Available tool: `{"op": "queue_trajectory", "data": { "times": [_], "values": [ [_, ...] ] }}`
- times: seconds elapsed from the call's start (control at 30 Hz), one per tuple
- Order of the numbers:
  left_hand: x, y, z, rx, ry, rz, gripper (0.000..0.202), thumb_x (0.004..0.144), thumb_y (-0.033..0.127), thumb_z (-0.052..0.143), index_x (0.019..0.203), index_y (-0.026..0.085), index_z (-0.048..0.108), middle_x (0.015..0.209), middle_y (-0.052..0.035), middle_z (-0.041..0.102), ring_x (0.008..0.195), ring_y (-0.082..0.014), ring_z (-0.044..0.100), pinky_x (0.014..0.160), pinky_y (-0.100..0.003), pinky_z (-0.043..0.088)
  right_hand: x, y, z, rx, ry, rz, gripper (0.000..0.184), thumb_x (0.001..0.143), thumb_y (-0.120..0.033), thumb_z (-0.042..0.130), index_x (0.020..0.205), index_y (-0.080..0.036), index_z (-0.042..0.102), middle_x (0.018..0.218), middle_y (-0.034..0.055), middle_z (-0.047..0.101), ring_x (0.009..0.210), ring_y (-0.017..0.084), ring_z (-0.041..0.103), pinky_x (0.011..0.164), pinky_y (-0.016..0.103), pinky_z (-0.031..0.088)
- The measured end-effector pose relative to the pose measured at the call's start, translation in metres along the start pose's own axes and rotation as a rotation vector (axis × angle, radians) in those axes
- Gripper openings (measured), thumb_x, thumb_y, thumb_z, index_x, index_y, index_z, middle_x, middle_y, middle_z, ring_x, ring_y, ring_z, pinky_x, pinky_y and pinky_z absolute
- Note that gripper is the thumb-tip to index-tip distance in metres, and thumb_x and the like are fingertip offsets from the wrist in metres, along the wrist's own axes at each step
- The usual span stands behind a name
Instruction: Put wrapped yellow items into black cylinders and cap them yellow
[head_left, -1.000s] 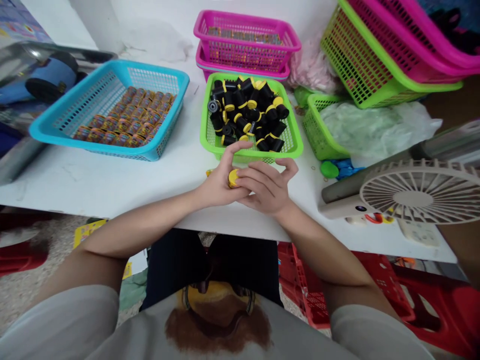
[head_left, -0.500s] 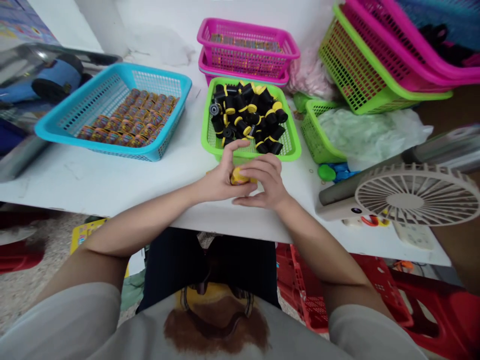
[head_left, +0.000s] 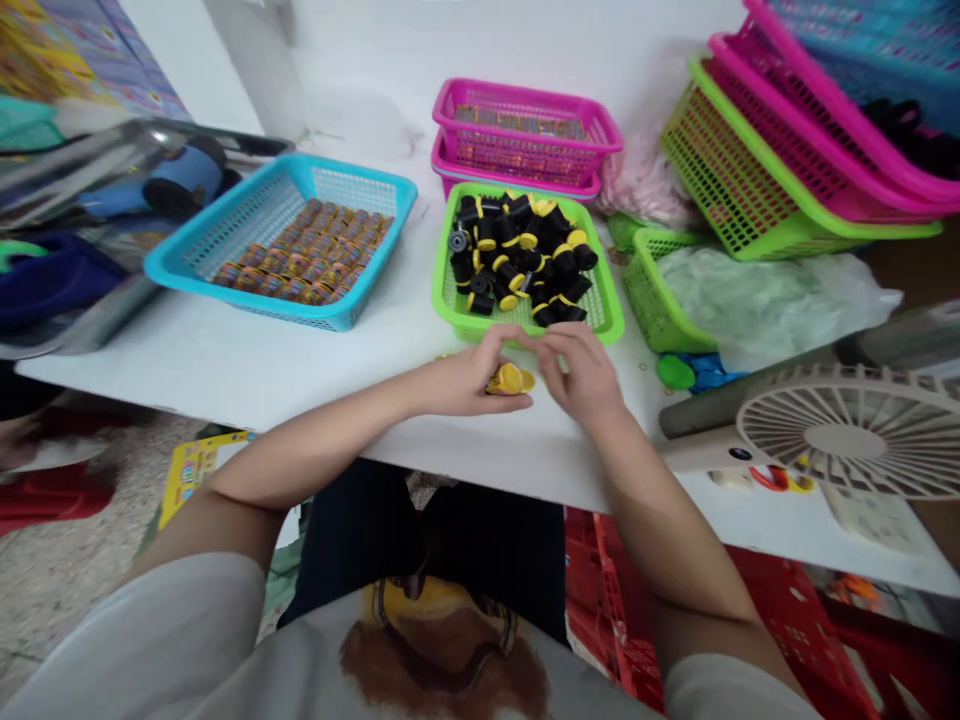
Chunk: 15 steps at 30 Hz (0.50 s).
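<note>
My left hand (head_left: 476, 375) is wrapped round a small yellow-ended cylinder (head_left: 508, 378), its thumb below and index finger arched above. Another yellow round piece (head_left: 528, 382) shows just right of that end; whether it is held or lies on the table I cannot tell. My right hand (head_left: 581, 375) is closed, fingers bent together, close to the left index fingertip; anything in its pinch is hidden. Just beyond both hands stands a green basket (head_left: 444, 300) of small black cylinders with yellow ends (head_left: 517, 262).
On the left, a blue basket (head_left: 169, 268) holds rows of patterned small cylinders (head_left: 300, 255). Stacked pink baskets (head_left: 525, 150) stand at the back. A handheld fan (head_left: 847, 435) lies at right, by plastic bags (head_left: 780, 285) and tilted stacked baskets (head_left: 750, 180).
My right hand has drawn off the yellow-ended cylinder and its fingers have curled in. The left hand still grips the cylinder. The whole view has shifted slightly.
</note>
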<state>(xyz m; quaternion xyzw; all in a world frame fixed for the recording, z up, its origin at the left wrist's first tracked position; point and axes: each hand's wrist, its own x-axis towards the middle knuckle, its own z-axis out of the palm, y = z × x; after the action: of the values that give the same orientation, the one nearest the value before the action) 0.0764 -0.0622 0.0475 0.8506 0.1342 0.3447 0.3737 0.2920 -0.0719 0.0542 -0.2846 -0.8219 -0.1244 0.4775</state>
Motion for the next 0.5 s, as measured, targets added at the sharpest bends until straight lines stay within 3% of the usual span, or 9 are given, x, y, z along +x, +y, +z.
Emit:
{"op": "queue_trajectory", "data": {
  "times": [0.07, 0.17, 0.23, 0.33, 0.43, 0.5],
  "values": [
    [0.002, 0.008, -0.006, 0.091, 0.065, 0.030, 0.040, 0.100, 0.039, 0.064, 0.118, 0.025, 0.031, 0.083, 0.0032, 0.059, 0.063, -0.0107, 0.059, 0.055, -0.023, 0.043, 0.003, 0.004, -0.009, -0.017, 0.003, 0.067, 0.015, 0.103, -0.022, 0.053, 0.104, -0.023, 0.068, 0.091, 0.0068, 0.075, 0.087, 0.019, 0.071, 0.074, 0.034, 0.055],
    [0.001, 0.016, -0.031, 0.349, 0.308, 0.099, 0.031, 0.103, 0.039, 0.059, 0.109, 0.025, 0.032, 0.105, -0.0041, 0.058, 0.092, -0.0152, 0.064, 0.078, -0.031, 0.052, 0.007, 0.005, -0.021, -0.001, -0.277, 0.002, 0.019, 0.104, -0.029, 0.054, 0.098, -0.022, 0.071, 0.088, 0.0047, 0.078, 0.080, 0.018, 0.072, 0.071, 0.033, 0.050],
    [-0.004, 0.015, -0.063, 0.529, 0.436, 0.061, 0.033, 0.101, 0.040, 0.063, 0.109, 0.024, 0.035, 0.111, -0.0059, 0.054, 0.103, -0.0182, 0.060, 0.089, -0.037, 0.051, 0.008, 0.001, -0.025, -0.032, -0.446, -0.064, 0.024, 0.102, -0.040, 0.058, 0.102, -0.021, 0.073, 0.092, 0.0049, 0.081, 0.081, 0.019, 0.074, 0.071, 0.033, 0.049],
    [-0.013, 0.000, -0.133, 0.669, 0.475, -0.186, 0.040, 0.095, 0.043, 0.072, 0.110, 0.022, 0.042, 0.106, -0.0043, 0.054, 0.095, -0.0172, 0.057, 0.086, -0.037, 0.050, 0.007, -0.008, -0.025, -0.088, -0.564, -0.055, 0.036, 0.097, -0.051, 0.065, 0.114, -0.020, 0.074, 0.102, 0.0063, 0.081, 0.086, 0.022, 0.076, 0.070, 0.033, 0.049],
    [-0.017, -0.020, -0.205, 0.691, 0.536, -0.566, 0.049, 0.085, 0.036, 0.086, 0.111, 0.023, 0.046, 0.084, 0.0043, 0.053, 0.075, -0.0106, 0.048, 0.076, -0.030, 0.047, 0.003, -0.009, -0.020, -0.087, -0.764, 0.010, 0.030, 0.094, -0.040, 0.069, 0.116, -0.021, 0.074, 0.109, 0.0066, 0.080, 0.087, 0.022, 0.076, 0.066, 0.032, 0.051],
    [-0.018, -0.031, -0.238, 0.711, 0.536, -0.824, 0.048, 0.077, 0.031, 0.092, 0.102, 0.021, 0.052, 0.078, 0.0054, 0.055, 0.073, -0.0102, 0.048, 0.074, -0.030, 0.045, -0.001, -0.006, -0.015, -0.050, -0.857, 0.064, 0.026, 0.094, -0.029, 0.067, 0.117, -0.022, 0.075, 0.113, 0.0069, 0.079, 0.086, 0.021, 0.076, 0.066, 0.032, 0.053]
  ]
}}
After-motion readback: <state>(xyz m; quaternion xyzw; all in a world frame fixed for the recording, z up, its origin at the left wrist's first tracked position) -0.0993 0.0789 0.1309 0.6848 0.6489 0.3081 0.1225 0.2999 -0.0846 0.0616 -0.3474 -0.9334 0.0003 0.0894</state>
